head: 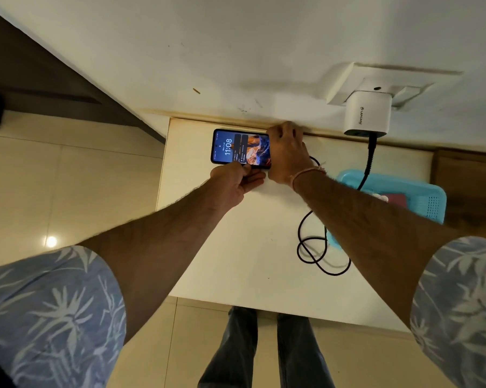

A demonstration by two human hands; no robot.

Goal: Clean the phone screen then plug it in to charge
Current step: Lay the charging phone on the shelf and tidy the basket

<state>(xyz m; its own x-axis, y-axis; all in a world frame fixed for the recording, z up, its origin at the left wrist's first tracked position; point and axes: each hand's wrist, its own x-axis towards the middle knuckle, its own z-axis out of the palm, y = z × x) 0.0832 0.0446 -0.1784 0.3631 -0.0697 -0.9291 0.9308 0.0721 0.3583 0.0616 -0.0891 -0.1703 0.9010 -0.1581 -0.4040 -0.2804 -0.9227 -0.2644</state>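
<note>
Because the phone [240, 147] is slick, fragile glass, the left hand [234, 182] pinches its edge; the right hand [287, 152] closes over its end, grip hidden.

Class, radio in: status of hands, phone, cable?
Left hand steadies phone, screen lit. Right hand covers its end, cable trailing. Charger in socket. Nothing blocking.

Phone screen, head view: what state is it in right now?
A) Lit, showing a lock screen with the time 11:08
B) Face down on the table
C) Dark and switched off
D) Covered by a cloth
A: the phone lies face up on the table with its display lit, reading 11:08, between the left hand and the right hand.
</note>
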